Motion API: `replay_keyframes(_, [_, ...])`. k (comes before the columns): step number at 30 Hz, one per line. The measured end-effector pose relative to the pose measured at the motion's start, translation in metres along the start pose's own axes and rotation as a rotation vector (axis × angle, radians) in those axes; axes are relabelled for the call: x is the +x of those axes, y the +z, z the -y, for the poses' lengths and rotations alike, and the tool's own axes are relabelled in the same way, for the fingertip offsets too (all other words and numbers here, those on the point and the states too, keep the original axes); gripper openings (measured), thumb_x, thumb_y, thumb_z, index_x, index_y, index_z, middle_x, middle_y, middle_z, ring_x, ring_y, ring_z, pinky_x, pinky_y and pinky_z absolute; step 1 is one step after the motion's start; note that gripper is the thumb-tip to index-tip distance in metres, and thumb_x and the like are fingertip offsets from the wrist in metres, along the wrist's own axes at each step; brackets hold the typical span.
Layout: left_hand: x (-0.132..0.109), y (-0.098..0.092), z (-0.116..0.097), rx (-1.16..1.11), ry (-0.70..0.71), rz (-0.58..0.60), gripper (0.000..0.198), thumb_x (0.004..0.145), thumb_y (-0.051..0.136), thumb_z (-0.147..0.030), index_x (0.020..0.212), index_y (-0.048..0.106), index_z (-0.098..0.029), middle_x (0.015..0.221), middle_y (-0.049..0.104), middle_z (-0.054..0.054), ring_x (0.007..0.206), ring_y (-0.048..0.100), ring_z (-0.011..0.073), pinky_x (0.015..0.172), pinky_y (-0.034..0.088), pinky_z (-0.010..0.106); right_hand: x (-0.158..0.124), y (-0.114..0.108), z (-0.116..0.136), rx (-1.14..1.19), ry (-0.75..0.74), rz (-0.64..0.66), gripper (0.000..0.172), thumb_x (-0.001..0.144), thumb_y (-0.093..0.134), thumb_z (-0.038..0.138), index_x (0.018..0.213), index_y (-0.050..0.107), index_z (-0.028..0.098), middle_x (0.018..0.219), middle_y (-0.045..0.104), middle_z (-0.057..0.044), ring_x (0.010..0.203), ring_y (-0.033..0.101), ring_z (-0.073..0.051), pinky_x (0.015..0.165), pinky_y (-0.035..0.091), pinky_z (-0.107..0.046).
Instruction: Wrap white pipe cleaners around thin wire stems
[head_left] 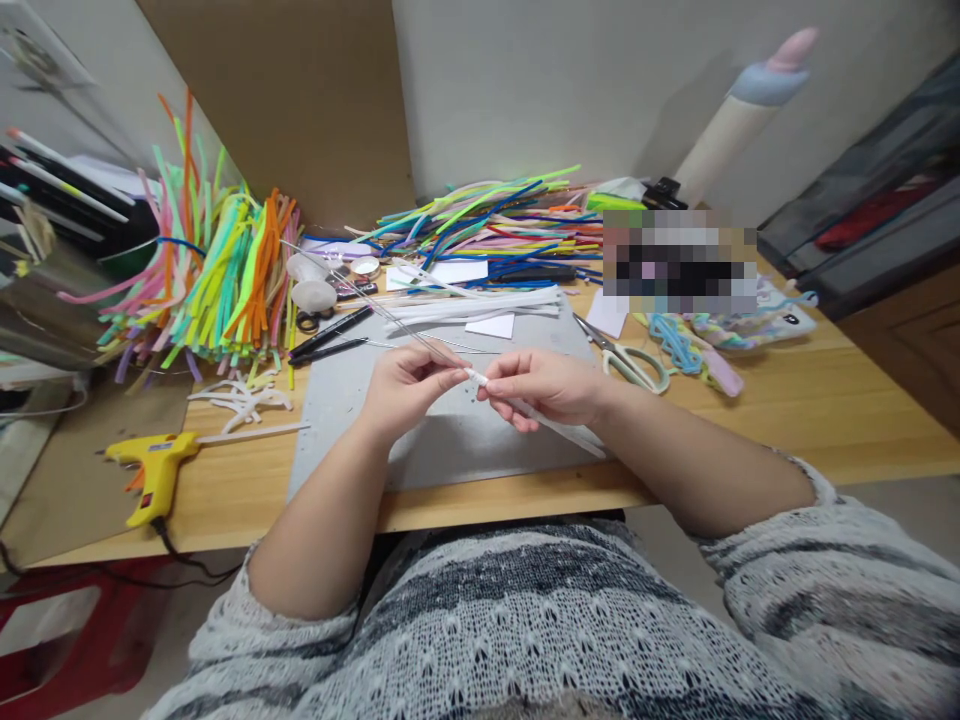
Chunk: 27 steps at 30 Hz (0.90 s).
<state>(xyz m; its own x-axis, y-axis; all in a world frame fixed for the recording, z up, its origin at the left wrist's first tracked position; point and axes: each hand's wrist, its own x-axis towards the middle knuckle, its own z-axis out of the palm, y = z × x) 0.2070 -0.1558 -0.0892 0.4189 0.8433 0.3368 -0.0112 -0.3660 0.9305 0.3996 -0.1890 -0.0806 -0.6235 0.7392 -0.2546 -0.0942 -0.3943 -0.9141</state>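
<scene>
Over the grey mat (337,430), my left hand (409,390) is closed on a few thin metal wires (375,305) that stick out toward the upper left. Between both hands' fingertips is a small white wrapped piece (475,378) at the wires' end. My right hand (544,385) pinches a white pipe cleaner (566,432) beside that piece, and its loose length trails down to the right under the hand. Beyond the hands, a bundle of white pipe cleaners (480,305) lies on the mat's far part. My fingers partly hide how the pipe cleaner meets the wires.
A yellow glue gun (154,470) lies at left, near white pipe cleaner scraps (244,400). Colourful pipe cleaners (240,280) stand bunched behind them, with more (495,225) along the wall. Black pens (330,340) and scissors (630,360) flank the mat. A white spool (313,285) sits behind.
</scene>
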Motion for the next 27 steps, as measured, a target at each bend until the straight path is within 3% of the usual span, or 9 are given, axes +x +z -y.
replay_keyframes(4, [0.0, 0.002, -0.002, -0.018, -0.148, -0.092, 0.016, 0.063, 0.076, -0.031, 0.067, 0.07, -0.016, 0.065, 0.066, 0.003, 0.059, 0.056, 0.012, 0.055, 0.043, 0.025, -0.002, 0.005, -0.002, -0.304, -0.162, -0.243, 0.02, 0.079, 0.058, 0.034, 0.076, 0.057, 0.015, 0.056, 0.058, 0.003, 0.045, 0.057, -0.009, 0.041, 0.042, -0.02])
replay_keyframes(9, [-0.001, 0.008, 0.003, -0.11, -0.279, -0.129, 0.021, 0.066, 0.072, -0.034, 0.064, 0.065, -0.015, 0.052, 0.058, -0.001, 0.044, 0.043, 0.0062, 0.043, 0.031, 0.021, -0.004, 0.004, -0.016, -1.164, -0.583, -0.571, 0.022, 0.088, 0.046, 0.028, 0.087, 0.064, 0.016, 0.074, 0.067, -0.005, 0.068, 0.061, -0.013, 0.062, 0.044, -0.025])
replay_keyframes(11, [-0.001, 0.01, 0.005, -0.145, -0.302, -0.118, 0.02, 0.068, 0.07, -0.035, 0.069, 0.064, -0.015, 0.05, 0.057, -0.002, 0.041, 0.041, 0.0053, 0.042, 0.028, 0.02, -0.004, 0.002, -0.022, -1.453, -0.717, -0.648, 0.024, 0.089, 0.044, 0.024, 0.093, 0.066, 0.016, 0.079, 0.068, -0.006, 0.071, 0.06, -0.013, 0.063, 0.041, -0.025])
replay_keyframes(14, [-0.001, 0.013, 0.008, -0.2, -0.314, -0.12, 0.021, 0.068, 0.07, -0.034, 0.072, 0.062, -0.015, 0.051, 0.059, -0.002, 0.039, 0.038, 0.0044, 0.04, 0.026, 0.019, -0.003, 0.0, -0.027, -1.603, -0.815, -0.688, 0.024, 0.089, 0.044, 0.021, 0.099, 0.065, 0.015, 0.075, 0.068, -0.005, 0.065, 0.058, -0.012, 0.059, 0.038, -0.024])
replay_keyframes(18, [0.0, 0.011, 0.004, -0.233, -0.329, -0.086, 0.025, 0.066, 0.072, -0.034, 0.073, 0.06, -0.013, 0.055, 0.063, 0.001, 0.035, 0.033, 0.0032, 0.036, 0.022, 0.019, 0.0, 0.003, -0.023, -1.35, -0.747, -0.612, 0.022, 0.089, 0.045, 0.024, 0.093, 0.065, 0.015, 0.074, 0.066, -0.004, 0.064, 0.056, -0.011, 0.059, 0.04, -0.024])
replay_keyframes(20, [0.0, 0.007, 0.0, -0.184, -0.312, -0.032, 0.024, 0.065, 0.073, -0.033, 0.072, 0.062, -0.013, 0.056, 0.064, 0.002, 0.036, 0.035, 0.0035, 0.036, 0.023, 0.019, 0.001, 0.004, -0.017, -1.029, -0.577, -0.474, 0.023, 0.089, 0.045, 0.03, 0.09, 0.063, 0.015, 0.068, 0.062, -0.002, 0.056, 0.054, -0.009, 0.053, 0.04, -0.022])
replay_keyframes(24, [-0.001, 0.001, -0.008, -0.08, -0.262, 0.121, 0.021, 0.068, 0.072, -0.031, 0.071, 0.065, -0.012, 0.058, 0.066, 0.004, 0.041, 0.045, 0.0054, 0.039, 0.03, 0.019, 0.001, 0.003, -0.004, -0.373, -0.148, -0.078, 0.026, 0.088, 0.044, 0.038, 0.092, 0.055, 0.016, 0.063, 0.059, 0.002, 0.039, 0.049, -0.006, 0.034, 0.031, -0.018])
replay_keyframes(27, [-0.002, 0.001, -0.008, -0.017, -0.221, 0.134, 0.018, 0.069, 0.071, -0.03, 0.071, 0.068, -0.012, 0.061, 0.067, 0.005, 0.047, 0.051, 0.0071, 0.042, 0.033, 0.019, 0.001, 0.002, -0.001, -0.198, -0.05, 0.008, 0.023, 0.084, 0.051, 0.038, 0.086, 0.055, 0.015, 0.055, 0.057, 0.004, 0.034, 0.046, -0.005, 0.029, 0.026, -0.016])
